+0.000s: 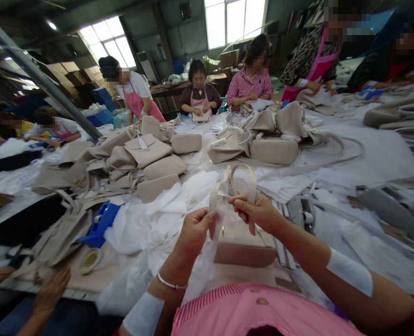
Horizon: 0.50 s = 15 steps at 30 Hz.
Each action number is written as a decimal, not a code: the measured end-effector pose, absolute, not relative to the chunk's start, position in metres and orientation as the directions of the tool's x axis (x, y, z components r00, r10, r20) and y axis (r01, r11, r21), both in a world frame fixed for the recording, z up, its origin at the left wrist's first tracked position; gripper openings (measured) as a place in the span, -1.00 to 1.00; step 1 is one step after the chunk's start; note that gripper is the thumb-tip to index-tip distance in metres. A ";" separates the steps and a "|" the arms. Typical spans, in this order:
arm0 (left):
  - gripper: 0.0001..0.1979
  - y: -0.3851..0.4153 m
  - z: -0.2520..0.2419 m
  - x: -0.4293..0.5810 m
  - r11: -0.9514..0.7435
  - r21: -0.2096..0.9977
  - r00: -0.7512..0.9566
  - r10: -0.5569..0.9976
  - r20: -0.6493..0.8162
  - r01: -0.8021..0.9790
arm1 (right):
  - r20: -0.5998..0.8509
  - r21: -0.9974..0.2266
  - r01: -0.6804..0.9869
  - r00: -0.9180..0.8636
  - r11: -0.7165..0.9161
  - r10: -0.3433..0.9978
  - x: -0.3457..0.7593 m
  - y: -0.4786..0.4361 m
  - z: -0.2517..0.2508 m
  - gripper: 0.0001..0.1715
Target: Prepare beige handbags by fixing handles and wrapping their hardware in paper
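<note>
My left hand point(192, 231) is closed, thumb and fingers pinching one side of a beige strap point(214, 198). The strap bends upward in a loop, and my right hand point(257, 212) has its fingers closed round the other side. A see-through plastic strip hangs by my left fingers. Right below both hands stands a beige handbag point(245, 254), with a small gold-coloured metal piece on its front top. My hands and the strap cover part of the bag's upper side.
Beige bags point(149, 151) are heaped across the table, with more bags point(273, 150) further right. White wrapping sheets point(157, 210) lie around. A blue tape dispenser point(101, 224) and a tape roll point(90, 260) sit at left, near a co-worker's hand point(52, 287). Grey dispensers stand right. Several people work opposite.
</note>
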<state>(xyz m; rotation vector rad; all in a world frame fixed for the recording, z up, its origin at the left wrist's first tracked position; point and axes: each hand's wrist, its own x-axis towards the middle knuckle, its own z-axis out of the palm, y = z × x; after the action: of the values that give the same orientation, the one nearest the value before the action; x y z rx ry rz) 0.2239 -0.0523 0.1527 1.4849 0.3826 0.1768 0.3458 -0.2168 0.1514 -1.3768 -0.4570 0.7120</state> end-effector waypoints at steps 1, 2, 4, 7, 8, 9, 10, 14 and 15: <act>-0.70 -0.053 0.151 0.226 0.164 0.982 0.918 0.366 -0.152 0.097 | -0.131 -0.979 -0.204 0.694 0.019 0.708 0.342 -0.215 0.150 -0.58; -0.70 -0.054 0.149 0.228 0.221 0.972 0.911 0.380 -0.162 0.080 | -0.129 -0.982 -0.186 0.666 -0.003 0.735 0.337 -0.213 0.149 -0.60; -0.70 -0.056 0.148 0.231 0.281 0.957 0.905 0.386 -0.178 0.069 | -0.077 -0.995 -0.095 0.628 -0.022 0.775 0.330 -0.209 0.147 -0.69; -0.68 -0.057 0.149 0.234 0.214 0.971 0.897 0.400 -0.190 0.110 | -0.032 -0.999 -0.035 0.691 -0.011 0.722 0.327 -0.207 0.145 -0.75; -0.66 -0.055 0.149 0.234 0.160 0.979 0.887 0.423 -0.187 0.129 | -0.055 -0.998 -0.068 0.727 -0.008 0.684 0.328 -0.207 0.145 -0.73; -0.64 -0.053 0.149 0.234 0.102 0.985 0.875 0.451 -0.173 0.142 | -0.089 -0.993 -0.116 0.752 -0.002 0.653 0.330 -0.208 0.144 -0.71; -0.61 -0.050 0.147 0.235 0.044 0.989 0.863 0.484 -0.145 0.141 | -0.125 -0.985 -0.170 0.767 0.012 0.630 0.331 -0.209 0.145 -0.69; -0.53 -0.040 0.140 0.234 -0.172 0.984 0.843 0.536 0.050 0.051 | -0.170 -0.945 -0.306 0.764 0.116 0.623 0.331 -0.212 0.145 -0.64; -0.59 -0.039 0.139 0.233 -0.224 0.974 0.852 0.516 0.092 0.030 | -0.166 -0.940 -0.315 0.761 0.133 0.627 0.329 -0.211 0.144 -0.63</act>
<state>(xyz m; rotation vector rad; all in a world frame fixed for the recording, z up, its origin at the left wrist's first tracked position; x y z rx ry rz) 0.2332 -0.0386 0.1390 1.7543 0.4195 0.4726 0.3287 -0.2112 0.1442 -1.2640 -0.2968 0.6978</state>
